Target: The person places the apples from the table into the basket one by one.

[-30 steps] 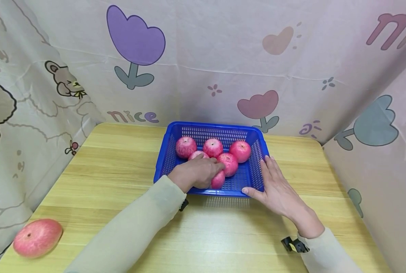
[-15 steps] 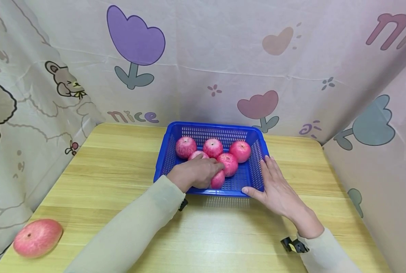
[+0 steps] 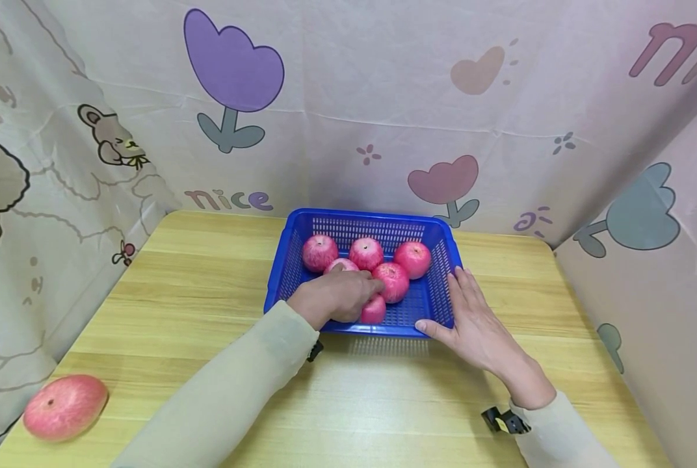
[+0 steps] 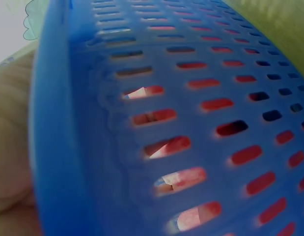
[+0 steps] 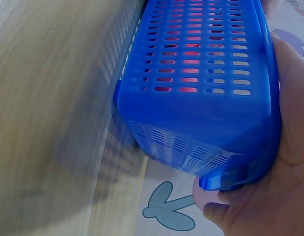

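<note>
A blue plastic basket point(image 3: 348, 330) with slotted walls stands on the table and holds several red apples. In the head view my left hand point(image 3: 341, 296) reaches over its front rim, fingers curled down over an apple point(image 3: 374, 310) near the front wall. That hand hides much of this apple and partly covers another apple point(image 3: 341, 265) behind it. My right hand point(image 3: 477, 325) rests on the front right corner, thumb along the front rim and straight fingers along the right side. The right wrist view shows the palm point(image 5: 260, 211) against the rim.
Toward the table's left front edge lies a larger pinkish apple-like fruit point(image 3: 65, 408). The wooden table point(image 3: 208, 279) meets a printed cloth point(image 3: 348, 97) hanging behind the basket and along both sides.
</note>
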A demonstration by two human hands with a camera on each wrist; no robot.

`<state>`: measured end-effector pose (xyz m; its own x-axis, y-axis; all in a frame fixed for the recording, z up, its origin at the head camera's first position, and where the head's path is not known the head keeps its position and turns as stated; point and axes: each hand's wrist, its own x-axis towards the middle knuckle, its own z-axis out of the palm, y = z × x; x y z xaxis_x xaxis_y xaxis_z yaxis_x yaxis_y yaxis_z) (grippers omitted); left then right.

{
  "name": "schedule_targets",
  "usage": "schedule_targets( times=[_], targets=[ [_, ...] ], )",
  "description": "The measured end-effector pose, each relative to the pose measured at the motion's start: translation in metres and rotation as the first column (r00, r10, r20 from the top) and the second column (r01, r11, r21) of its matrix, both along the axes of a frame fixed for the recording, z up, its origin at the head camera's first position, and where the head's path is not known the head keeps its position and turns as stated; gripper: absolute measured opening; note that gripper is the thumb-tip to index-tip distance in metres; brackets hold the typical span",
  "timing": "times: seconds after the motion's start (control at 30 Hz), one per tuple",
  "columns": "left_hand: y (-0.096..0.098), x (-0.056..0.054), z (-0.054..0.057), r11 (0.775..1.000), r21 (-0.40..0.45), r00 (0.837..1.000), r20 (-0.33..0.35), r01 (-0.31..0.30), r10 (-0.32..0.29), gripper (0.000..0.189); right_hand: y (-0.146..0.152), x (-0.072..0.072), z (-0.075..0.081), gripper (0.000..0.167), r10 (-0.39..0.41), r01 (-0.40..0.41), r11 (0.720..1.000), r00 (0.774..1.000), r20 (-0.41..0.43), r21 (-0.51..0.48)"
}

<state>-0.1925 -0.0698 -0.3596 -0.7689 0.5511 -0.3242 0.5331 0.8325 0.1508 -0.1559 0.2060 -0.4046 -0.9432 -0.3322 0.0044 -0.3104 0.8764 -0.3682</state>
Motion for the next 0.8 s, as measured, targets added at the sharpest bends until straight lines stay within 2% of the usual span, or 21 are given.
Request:
schedule_targets(
  times=[0.23,0.5,0.8],
  targets=[
    [-0.0003,0.0002,0.0003,0.999,0.016,0.999,0.023,-0.031,0.031,0.054,0.0002,-0.0002,-0.0006,0.119,-0.002,0.002,1.0,1.0,0.002,-0.001],
    [-0.0001,0.0001,-0.0001,0.999,0.015,1.0,0.001,-0.031,0.031,0.048,-0.0001,-0.0003,-0.0003,0.119,-0.002,0.002,1.0,1.0,0.004,-0.006],
    [-0.0017,-0.0001,-0.003,0.999,0.033,0.999,-0.01,-0.031,0.032,0.05,-0.0002,0.0,-0.0001,0.119,-0.001,0.001,1.0,1.0,0.006,-0.009]
  ],
)
